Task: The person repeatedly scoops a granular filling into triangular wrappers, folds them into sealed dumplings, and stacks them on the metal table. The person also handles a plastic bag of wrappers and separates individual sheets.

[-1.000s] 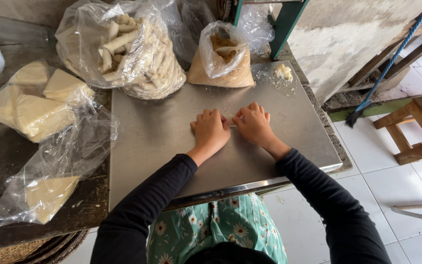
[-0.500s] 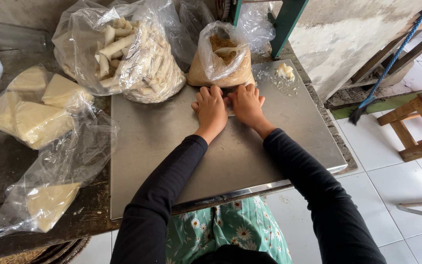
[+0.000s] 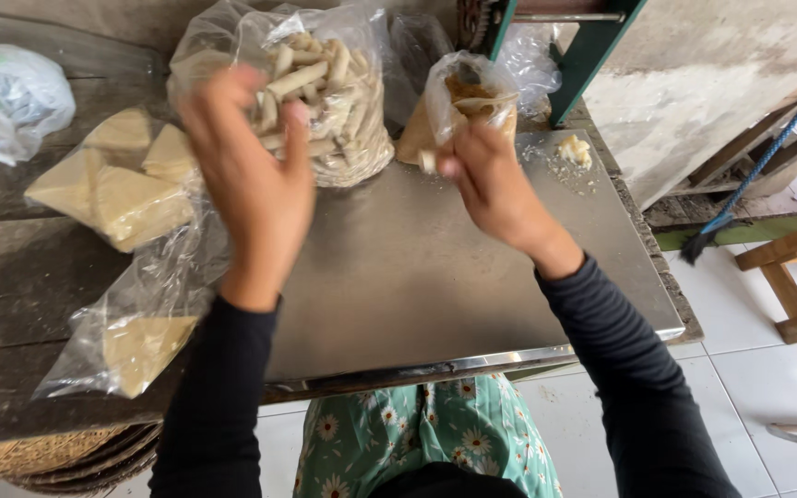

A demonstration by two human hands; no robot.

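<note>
Head view: the right hand [image 3: 495, 184] is pinching a small pale dough roll [image 3: 429, 160] in a closed grip, just in front of the small clear plastic bag of brown filling [image 3: 468, 97]. The left hand [image 3: 255, 180] is hanging raised with fingers spread apart, holding nothing, in front of the large clear plastic bag of pale finished rolls [image 3: 334, 88]. The flat steel worktop [image 3: 435, 286] below is lying bare of dough. The step in hand appears to be transfer of a finished roll; blur is limiting certainty. The next move is calling for reaching the large bag's opening without dropping the roll.
</note>
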